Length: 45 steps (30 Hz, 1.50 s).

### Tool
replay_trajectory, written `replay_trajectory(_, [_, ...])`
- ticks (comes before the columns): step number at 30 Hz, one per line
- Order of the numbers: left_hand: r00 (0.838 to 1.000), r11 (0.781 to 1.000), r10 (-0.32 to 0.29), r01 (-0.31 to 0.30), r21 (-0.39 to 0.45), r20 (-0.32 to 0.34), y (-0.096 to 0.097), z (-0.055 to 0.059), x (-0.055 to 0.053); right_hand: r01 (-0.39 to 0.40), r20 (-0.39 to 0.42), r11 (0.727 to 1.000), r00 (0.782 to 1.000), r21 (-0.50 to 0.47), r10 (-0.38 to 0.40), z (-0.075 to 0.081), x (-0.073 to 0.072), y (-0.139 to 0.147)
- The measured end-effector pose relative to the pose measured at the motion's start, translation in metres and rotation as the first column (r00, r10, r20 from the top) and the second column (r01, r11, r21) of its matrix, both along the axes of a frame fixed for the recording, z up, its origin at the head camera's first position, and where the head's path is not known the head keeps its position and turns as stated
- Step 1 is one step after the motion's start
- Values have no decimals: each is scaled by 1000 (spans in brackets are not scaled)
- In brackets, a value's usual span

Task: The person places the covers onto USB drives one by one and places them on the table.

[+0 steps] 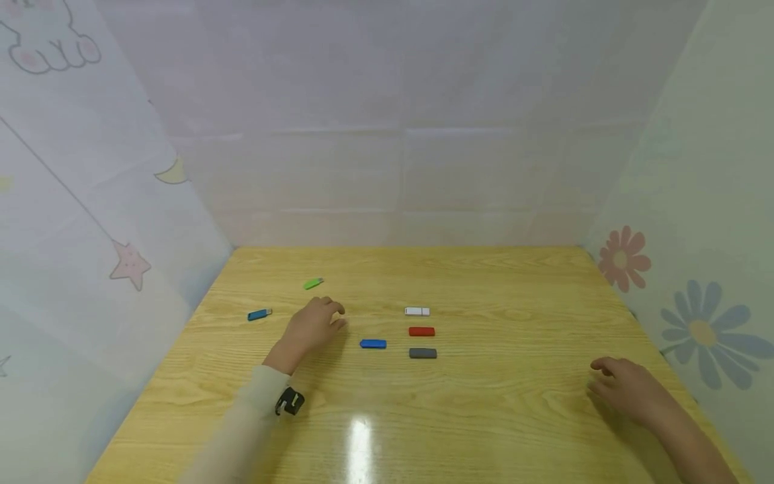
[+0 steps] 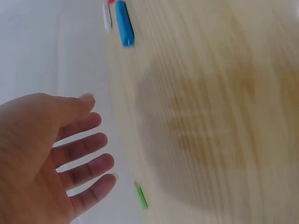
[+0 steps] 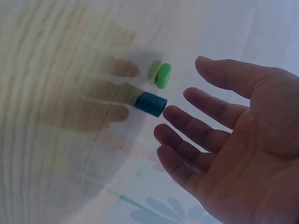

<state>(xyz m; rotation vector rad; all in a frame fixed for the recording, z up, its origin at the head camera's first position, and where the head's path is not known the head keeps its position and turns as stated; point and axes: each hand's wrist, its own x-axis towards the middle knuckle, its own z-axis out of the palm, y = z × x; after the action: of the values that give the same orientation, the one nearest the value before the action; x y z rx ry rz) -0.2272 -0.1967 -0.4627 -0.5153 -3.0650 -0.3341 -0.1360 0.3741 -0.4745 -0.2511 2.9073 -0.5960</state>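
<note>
My left hand (image 1: 312, 327) hovers over the left-middle of the table, fingers loosely bent around nothing. Left of it lies a teal USB flash drive (image 1: 260, 314), and behind it a green USB flash drive (image 1: 313, 284), both with metal plugs bare. A blue USB flash drive (image 1: 373, 343) is to its right. At the table's right side my right hand (image 1: 629, 390) is raised, empty, its fingers relaxed. In the right wrist view, a teal cap (image 3: 151, 104) and a green cap (image 3: 163, 76) appear beyond its fingertips; the head view hides them.
Right of the blue drive, white (image 1: 417, 311), red (image 1: 422, 331) and grey (image 1: 422, 353) flash drives lie in a column. Pale patterned cloth walls (image 1: 399, 168) enclose the wooden table (image 1: 514, 417) at the back and both sides.
</note>
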Motion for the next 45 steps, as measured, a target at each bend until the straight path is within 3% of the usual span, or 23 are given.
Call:
replay_trajectory(8, [997, 997, 70, -71, -43, -20, -53, 6, -4, -3, 3, 999, 1000, 42, 2, -3, 8, 10])
replay_trajectory(15, [993, 990, 115, -116, -77, -18, -82, 7, -6, -9, 10, 999, 1000, 43, 8, -1, 11, 14])
replay_trajectory(34, [979, 978, 197, -194, -75, 44, -127, -3, -7, -3, 2, 996, 1000, 93, 3, -17, 16, 28])
replay_trajectory(45, [971, 973, 221, -213, -90, 93, -142, -8, -6, 27, 59, 999, 998, 46, -30, -15, 21, 24])
